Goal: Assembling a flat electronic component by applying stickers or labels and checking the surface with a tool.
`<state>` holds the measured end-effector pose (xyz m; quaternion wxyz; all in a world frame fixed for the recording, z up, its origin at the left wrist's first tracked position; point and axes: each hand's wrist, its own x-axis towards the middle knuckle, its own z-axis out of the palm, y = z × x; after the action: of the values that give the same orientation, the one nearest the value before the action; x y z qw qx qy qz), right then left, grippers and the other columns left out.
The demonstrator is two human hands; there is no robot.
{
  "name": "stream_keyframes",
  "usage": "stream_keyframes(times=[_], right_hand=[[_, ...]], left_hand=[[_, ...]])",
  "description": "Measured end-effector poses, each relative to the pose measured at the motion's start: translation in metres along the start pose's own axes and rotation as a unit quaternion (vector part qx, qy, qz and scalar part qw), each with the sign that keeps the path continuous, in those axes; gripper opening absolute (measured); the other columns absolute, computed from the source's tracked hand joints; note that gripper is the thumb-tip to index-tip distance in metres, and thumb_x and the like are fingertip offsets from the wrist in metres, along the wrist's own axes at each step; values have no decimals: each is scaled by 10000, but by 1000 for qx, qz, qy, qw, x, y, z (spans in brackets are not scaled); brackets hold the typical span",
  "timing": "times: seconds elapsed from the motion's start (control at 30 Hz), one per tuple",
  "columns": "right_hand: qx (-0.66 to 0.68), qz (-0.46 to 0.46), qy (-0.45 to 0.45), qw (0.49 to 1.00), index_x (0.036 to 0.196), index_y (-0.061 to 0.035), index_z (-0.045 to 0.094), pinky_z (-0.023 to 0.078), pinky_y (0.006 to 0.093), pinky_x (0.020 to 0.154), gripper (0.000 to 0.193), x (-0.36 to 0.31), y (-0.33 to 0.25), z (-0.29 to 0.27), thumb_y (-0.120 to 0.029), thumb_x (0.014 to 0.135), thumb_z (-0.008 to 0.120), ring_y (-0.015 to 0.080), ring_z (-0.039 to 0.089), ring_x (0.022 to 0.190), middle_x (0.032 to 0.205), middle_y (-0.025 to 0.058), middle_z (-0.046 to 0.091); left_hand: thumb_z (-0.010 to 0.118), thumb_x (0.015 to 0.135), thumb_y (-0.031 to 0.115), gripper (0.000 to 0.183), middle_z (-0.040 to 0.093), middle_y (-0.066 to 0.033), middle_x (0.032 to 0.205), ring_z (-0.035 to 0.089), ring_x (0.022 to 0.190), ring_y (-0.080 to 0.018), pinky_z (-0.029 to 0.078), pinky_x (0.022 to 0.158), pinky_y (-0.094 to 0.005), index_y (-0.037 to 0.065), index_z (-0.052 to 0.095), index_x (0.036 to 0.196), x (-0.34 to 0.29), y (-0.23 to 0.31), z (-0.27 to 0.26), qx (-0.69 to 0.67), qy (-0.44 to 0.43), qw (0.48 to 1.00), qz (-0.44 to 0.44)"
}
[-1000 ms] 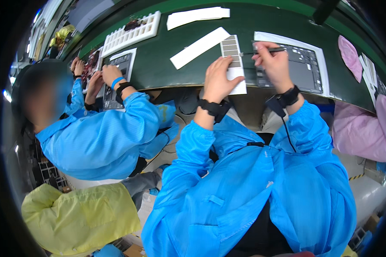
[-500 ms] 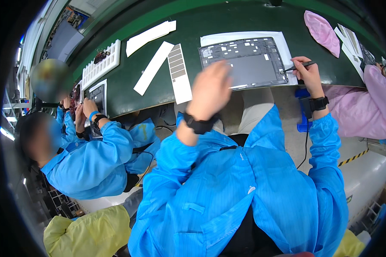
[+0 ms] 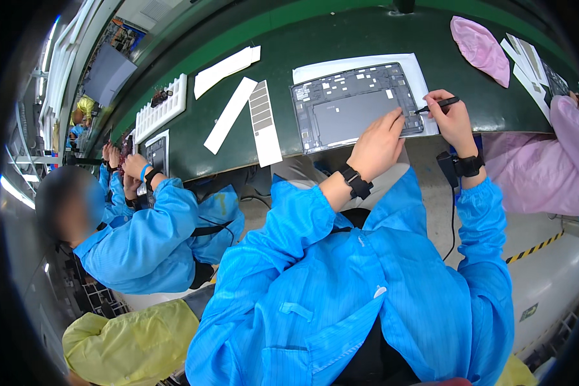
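An opened tablet housing [image 3: 341, 119], dark grey with small white and black patches, lies on a white sheet [image 3: 415, 72] at the table's near edge. Over its lower right part lies my left hand [image 3: 378, 143], fingers stretched out and fingertips near the right rim. My right hand [image 3: 454, 122] grips black tweezers [image 3: 445, 103] just right of the housing. Their tip points left to the rim, close to my left fingertips. Whether the tips hold anything is too small to tell.
Left of the housing lie a strip with grey rectangles [image 3: 261, 110], plain white strips [image 3: 230, 114] and a white slotted tray [image 3: 163, 113]. A pink cloth [image 3: 480, 53] lies at the far right. Co-workers sit on both sides, a blue sleeve [image 3: 141, 222] left, a pink sleeve [image 3: 569, 125] right.
My left hand has come down and right, from above the housing's left part onto its lower right. My right hand, still holding the tweezers, has shifted slightly left.
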<state>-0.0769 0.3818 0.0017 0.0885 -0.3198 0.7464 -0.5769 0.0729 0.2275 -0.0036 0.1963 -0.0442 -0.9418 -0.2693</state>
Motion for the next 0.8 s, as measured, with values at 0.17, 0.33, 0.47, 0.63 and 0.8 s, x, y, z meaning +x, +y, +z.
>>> stream_keyframes(times=[0.17, 0.33, 0.47, 0.63, 0.8], right_hand=[[-27, -26, 17, 999, 933, 16, 639, 407, 217, 532, 173, -2, -3, 2, -150, 914, 597, 56, 537, 584, 659, -7, 591], [-100, -65, 30, 992, 900, 23, 642, 377, 248, 492, 170, -4, -12, 5, -141, 902, 598, 70, 494, 534, 591, 30, 565], [-99, -67, 24, 993, 893, 23, 643, 376, 260, 488, 168, -2, -14, 4, -139, 896, 599, 81, 502, 528, 581, 55, 556], [-107, -69, 58, 990, 875, 17, 648, 381, 261, 508, 189, -4, -11, 5, -159, 912, 591, 85, 519, 557, 597, 44, 560], [155, 58, 303, 939, 764, -24, 629, 337, 225, 531, 391, -5, -10, -31, -329, 980, 517, 77, 480, 589, 681, 9, 570]], left_hand=[[615, 787, 58, 452, 491, -192, 1301, 547, 1110, -356, 458, 952, -424, -36, 505, 1215, 0, 5, -2, -1, -11, 1000, -6], [637, 759, 86, 511, 518, -155, 1261, 560, 1093, -308, 484, 883, -389, 3, 510, 1247, 4, 8, 6, 85, 14, 996, 28], [622, 744, 96, 501, 546, -116, 1157, 562, 1007, -253, 474, 786, -350, 15, 534, 1230, 12, 14, 13, 172, 46, 983, 53], [587, 760, 120, 401, 530, -59, 1013, 531, 879, -209, 427, 682, -334, 8, 589, 1145, 15, 19, 19, 236, 23, 971, 42], [659, 741, 174, 447, 532, -80, 1065, 514, 973, -222, 424, 741, -354, 11, 587, 1151, 13, 20, 25, 238, 38, 970, 22]])
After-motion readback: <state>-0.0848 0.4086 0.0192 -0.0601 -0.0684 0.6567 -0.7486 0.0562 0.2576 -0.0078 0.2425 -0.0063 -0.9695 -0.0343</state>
